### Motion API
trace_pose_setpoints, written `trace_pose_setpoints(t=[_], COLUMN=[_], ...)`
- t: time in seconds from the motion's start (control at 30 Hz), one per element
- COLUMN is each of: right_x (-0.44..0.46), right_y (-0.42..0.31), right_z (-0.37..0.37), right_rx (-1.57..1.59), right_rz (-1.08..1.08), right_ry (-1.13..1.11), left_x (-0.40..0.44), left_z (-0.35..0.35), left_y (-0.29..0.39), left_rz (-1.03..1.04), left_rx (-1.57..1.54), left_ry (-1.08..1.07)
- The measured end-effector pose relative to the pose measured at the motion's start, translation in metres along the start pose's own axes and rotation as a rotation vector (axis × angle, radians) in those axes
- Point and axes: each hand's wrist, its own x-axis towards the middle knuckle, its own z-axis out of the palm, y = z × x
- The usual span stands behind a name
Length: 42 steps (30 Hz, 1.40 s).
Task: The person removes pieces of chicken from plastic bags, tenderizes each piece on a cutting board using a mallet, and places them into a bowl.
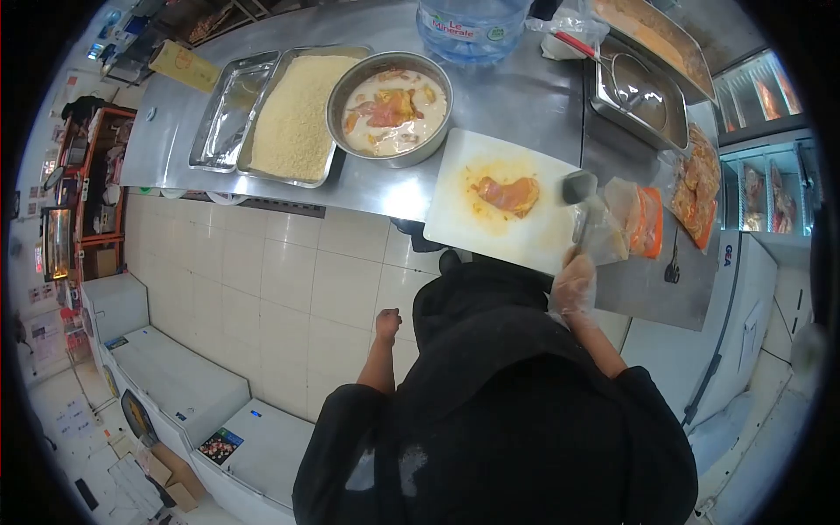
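My right hand (574, 287), in a clear plastic glove, is closed round the handle of a meat mallet (577, 187). The mallet's dark head is blurred and shows over the right edge of the white cutting board (455, 188). On the board lies a flattened piece of raw marinated chicken (507, 196), with orange marinade smeared around it. My bare left hand (388, 325) hangs over the floor, away from the table, its fingers curled in with nothing visible in them.
Left of the board stand a steel bowl (339, 131) of chicken in pale batter, a tray of crumbs (293, 118) and a shiny tray (229, 105). Bagged meat (697, 184), scissors (672, 267) and a steel pan (647, 129) with a strainer are rightward. A water jug (472, 31) stands behind.
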Motion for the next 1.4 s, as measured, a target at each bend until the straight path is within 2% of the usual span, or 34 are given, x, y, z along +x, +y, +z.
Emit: trace_pose_setpoints(t=[0.07,0.13,0.2,0.23,0.3,0.33,0.4,0.43,0.47,0.53,0.57,0.63,0.67,0.73,0.77,0.8,0.87,0.9,1.03,1.1,1.13,1.2,1.23,1.3,1.33,1.4], right_x=[0.003,0.032,0.065,0.048,-0.005,0.007,0.048,0.076,0.068,0.042,0.026,0.006,0.017,0.061,0.083,0.085,0.076,0.063,0.061,0.061,0.057,0.047,0.056,0.081,0.091,0.109], right_y=[0.003,0.000,-0.011,-0.010,-0.008,-0.008,-0.022,-0.031,-0.031,-0.037,-0.033,-0.017,-0.020,-0.018,-0.021,-0.017,0.000,0.010,0.004,-0.013,-0.024,-0.049,-0.058,-0.074,-0.075,-0.077], right_z=[-0.014,-0.029,-0.043,-0.030,0.003,0.004,-0.016,-0.039,-0.038,-0.018,-0.004,0.024,0.018,0.009,0.001,0.009,0.027,0.041,0.044,0.045,0.058,0.088,0.087,0.075,0.073,0.070], right_rx=[0.200,0.147,0.448,0.450,0.278,0.274,0.297,0.393,0.391,0.117,0.117,0.307,0.310,0.282,0.319,0.318,0.183,0.217,0.163,0.222,0.225,0.332,0.342,0.457,0.468,0.807], right_rz=[-0.047,-0.142,0.352,0.344,0.098,0.097,-0.067,0.141,0.138,0.053,0.062,-0.128,-0.123,0.070,0.236,0.247,0.209,0.160,0.114,0.154,0.151,0.477,0.465,0.709,0.700,0.595], right_ry=[-0.926,-0.850,-0.810,-0.808,-0.644,-0.631,-0.890,-0.946,-0.955,-0.458,-0.454,-0.713,-0.719,-0.868,-0.904,-0.900,-0.743,-0.614,-0.443,-0.759,-0.750,-0.521,-0.516,-0.705,-0.695,-0.916], left_x=[0.002,0.009,0.012,0.012,0.006,0.006,0.004,0.006,0.003,0.006,0.004,0.001,0.003,0.012,0.009,0.006,0.006,0.007,0.005,0.004,0.004,0.003,0.001,-0.001,0.001,0.002], left_z=[0.006,0.010,0.013,0.015,0.018,0.024,0.026,0.026,0.026,0.026,0.025,0.026,0.023,0.022,0.020,0.020,0.018,0.016,0.010,0.009,0.009,0.011,0.013,0.012,0.013,0.015], left_y=[0.002,-0.002,-0.014,-0.012,-0.007,-0.002,0.001,0.004,0.003,0.003,-0.001,0.004,-0.003,-0.007,-0.007,-0.004,-0.003,-0.005,-0.008,-0.009,-0.009,-0.011,-0.012,-0.010,-0.008,-0.006], left_rz=[-0.041,-0.033,0.067,0.059,0.017,-0.027,-0.019,0.013,0.043,0.052,0.020,-0.036,-0.041,-0.030,-0.030,-0.017,0.005,-0.015,-0.037,-0.059,-0.051,-0.066,-0.062,-0.050,-0.039,-0.014], left_rx=[-0.008,0.013,-0.045,0.004,0.008,0.003,0.008,-0.020,-0.043,-0.036,-0.042,-0.048,-0.041,-0.056,-0.047,-0.049,-0.038,-0.062,-0.087,-0.058,-0.063,-0.059,-0.071,-0.103,-0.120,-0.151], left_ry=[-0.042,-0.026,-0.011,-0.016,-0.041,-0.062,-0.056,-0.047,-0.039,-0.001,-0.035,-0.086,-0.085,-0.055,-0.058,-0.057,-0.061,-0.066,-0.090,-0.121,-0.118,-0.081,-0.072,-0.055,-0.048,-0.022])
